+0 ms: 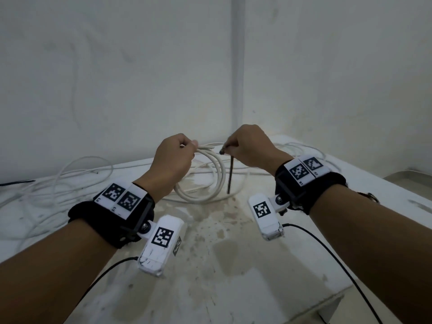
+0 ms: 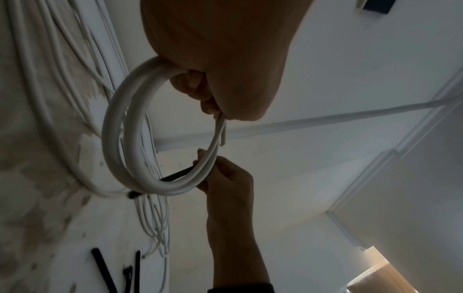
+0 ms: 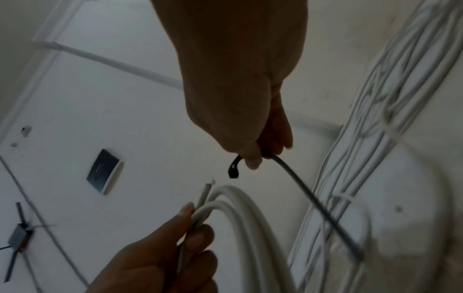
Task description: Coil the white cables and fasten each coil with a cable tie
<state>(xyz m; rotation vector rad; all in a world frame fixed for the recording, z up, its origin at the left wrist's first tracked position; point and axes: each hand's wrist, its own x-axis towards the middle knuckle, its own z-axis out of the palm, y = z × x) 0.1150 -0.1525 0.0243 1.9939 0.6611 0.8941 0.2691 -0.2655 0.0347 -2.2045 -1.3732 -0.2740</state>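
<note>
My left hand (image 1: 187, 146) pinches a white cable coil (image 1: 205, 181) at its top, where the cut cable ends (image 1: 207, 148) stick out to the right. The coil (image 2: 130, 138) hangs as a ring of a few turns above the stained table. My right hand (image 1: 236, 146) grips a black cable tie (image 1: 230, 176) near its head, and the strap hangs straight down just right of the coil. In the right wrist view the tie (image 3: 313, 196) runs down past the coil (image 3: 245, 218), its head (image 3: 234, 168) poking out by the thumb.
Loose white cables (image 1: 58, 183) sprawl over the left and back of the white table (image 1: 233, 265). More black cable ties (image 2: 105, 269) lie on the table. The table's right edge (image 1: 385, 220) is close by. A white wall with a vertical conduit (image 1: 237, 66) stands behind.
</note>
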